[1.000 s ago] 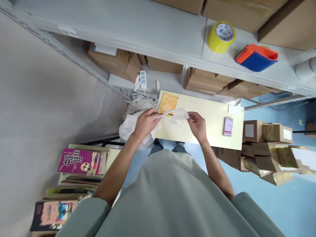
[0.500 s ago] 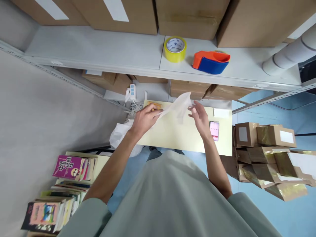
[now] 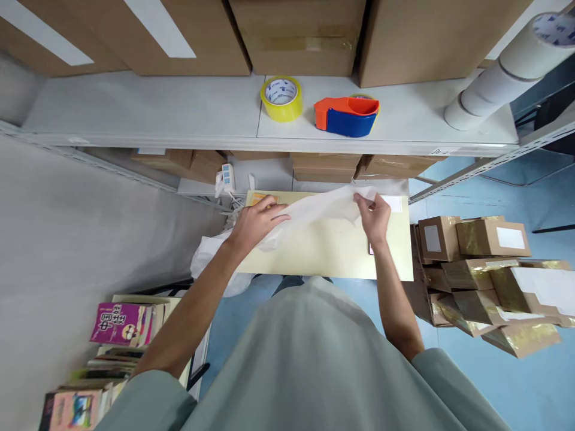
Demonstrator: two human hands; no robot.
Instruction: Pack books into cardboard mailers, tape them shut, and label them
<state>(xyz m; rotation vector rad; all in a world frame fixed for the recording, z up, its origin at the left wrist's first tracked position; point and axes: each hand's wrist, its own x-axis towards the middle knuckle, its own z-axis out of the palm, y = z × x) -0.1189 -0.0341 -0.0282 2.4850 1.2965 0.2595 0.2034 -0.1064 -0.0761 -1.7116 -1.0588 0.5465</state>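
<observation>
A thin, translucent white sheet [image 3: 321, 208], plastic or tissue by its look, stretches between my two hands above the pale yellow table [image 3: 309, 254]. My left hand [image 3: 258, 224] is closed on its left part, thumb and fingers pinching the edge. At the sheet's right end, my right hand [image 3: 374, 215] pinches a corner between thumb and fingers. A phone [image 3: 371, 248] lies mostly hidden behind my right wrist. Near my left forearm, a crumpled white bag or sheet [image 3: 206, 251] hangs past the table's left edge. An orange item [image 3: 265, 199] lies by my left fingers.
On the shelf [image 3: 179, 114] ahead stand a yellow tape roll [image 3: 282, 100], an orange-blue tape dispenser [image 3: 345, 117] and stacked white rolls [image 3: 498, 78]. Cardboard boxes [image 3: 476, 287] are piled on the right. Stacked books [image 3: 119, 323] stand on the left. A white power strip [image 3: 228, 178] sits behind the table.
My right hand has moved from open beside the sheet to pinching its corner, pulling it out to the right. The sheet is now longer and flatter. The camera view has shifted slightly.
</observation>
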